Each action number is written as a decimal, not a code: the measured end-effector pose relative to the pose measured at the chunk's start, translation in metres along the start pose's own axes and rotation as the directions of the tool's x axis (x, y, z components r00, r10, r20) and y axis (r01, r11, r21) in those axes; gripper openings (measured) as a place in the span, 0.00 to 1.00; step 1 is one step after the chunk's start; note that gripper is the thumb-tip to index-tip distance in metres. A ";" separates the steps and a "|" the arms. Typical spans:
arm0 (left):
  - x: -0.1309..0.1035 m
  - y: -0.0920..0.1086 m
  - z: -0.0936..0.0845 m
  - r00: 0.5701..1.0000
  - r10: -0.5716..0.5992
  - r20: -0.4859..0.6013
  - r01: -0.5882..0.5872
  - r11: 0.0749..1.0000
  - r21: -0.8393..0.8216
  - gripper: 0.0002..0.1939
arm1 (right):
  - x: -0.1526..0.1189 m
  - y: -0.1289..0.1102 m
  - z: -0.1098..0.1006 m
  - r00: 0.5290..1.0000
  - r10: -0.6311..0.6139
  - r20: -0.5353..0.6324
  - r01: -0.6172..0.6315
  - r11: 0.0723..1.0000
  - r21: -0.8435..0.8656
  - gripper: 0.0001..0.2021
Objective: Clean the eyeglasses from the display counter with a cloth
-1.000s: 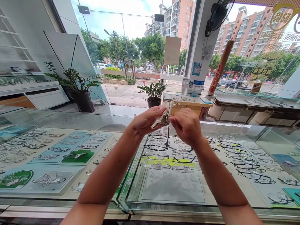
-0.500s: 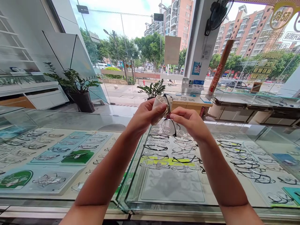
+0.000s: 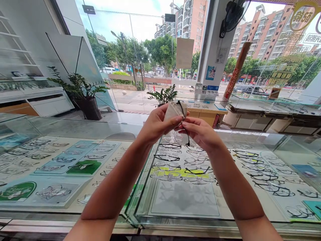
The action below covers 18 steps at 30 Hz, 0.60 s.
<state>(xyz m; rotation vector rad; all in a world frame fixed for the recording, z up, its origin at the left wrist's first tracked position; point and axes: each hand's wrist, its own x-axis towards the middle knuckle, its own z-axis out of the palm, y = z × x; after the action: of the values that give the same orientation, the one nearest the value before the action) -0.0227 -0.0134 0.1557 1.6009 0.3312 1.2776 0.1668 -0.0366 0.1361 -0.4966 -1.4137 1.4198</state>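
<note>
Up over the glass display counter (image 3: 175,221), the left hand (image 3: 155,125) pinches a pale cloth (image 3: 173,112) folded around one side of the eyeglasses (image 3: 188,138), and the right hand (image 3: 204,132) grips the frame near its middle, fingertips almost meeting! The danger here is twist: if the two hands turn against each other, that thin frame could bend. Press too hard through the cloth and a lens might pop loose; a slack pinch could drop everything onto the glass below.
</note>
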 end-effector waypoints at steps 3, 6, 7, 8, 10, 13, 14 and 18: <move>0.001 -0.005 0.004 0.996 0.074 -0.050 -0.072 0.997 0.033 0.25 | -0.002 -0.001 0.000 1.000 -0.005 0.014 0.005 1.000 0.003 0.17; 0.001 -0.010 0.009 0.981 0.159 -0.114 -0.150 0.985 0.086 0.24 | -0.004 -0.001 0.001 1.000 -0.016 0.023 0.017 1.000 -0.018 0.17; 0.000 -0.011 0.011 0.975 0.179 -0.134 -0.167 0.981 0.102 0.24 | -0.004 0.000 0.002 0.999 -0.020 0.028 0.021 0.999 -0.028 0.17; 0.000 -0.012 0.012 0.969 0.195 -0.153 -0.179 0.977 0.115 0.24 | -0.005 0.000 0.004 0.999 -0.024 0.034 0.026 0.999 -0.039 0.17; -0.002 -0.013 0.015 0.957 0.219 -0.189 -0.197 0.972 0.131 0.24 | -0.005 0.001 0.007 0.998 -0.031 0.049 0.033 0.998 -0.058 0.17; -0.003 -0.016 0.017 0.940 0.246 -0.236 -0.213 0.964 0.158 0.25 | -0.004 0.002 0.011 0.998 -0.032 0.062 0.037 0.996 -0.079 0.15; -0.003 -0.017 0.018 0.930 0.261 -0.259 -0.221 0.960 0.174 0.26 | -0.004 0.002 0.013 0.998 -0.031 0.061 0.036 0.996 -0.085 0.15; 0.000 -0.016 0.016 0.903 0.300 -0.307 -0.243 0.947 0.208 0.28 | -0.003 0.002 0.013 0.999 -0.024 0.036 0.027 0.994 -0.108 0.13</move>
<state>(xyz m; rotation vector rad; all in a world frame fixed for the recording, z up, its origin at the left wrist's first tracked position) -0.0037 -0.0147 0.1440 1.6043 0.4447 1.7889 0.1569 -0.0453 0.1362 -0.5238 -1.5256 1.3419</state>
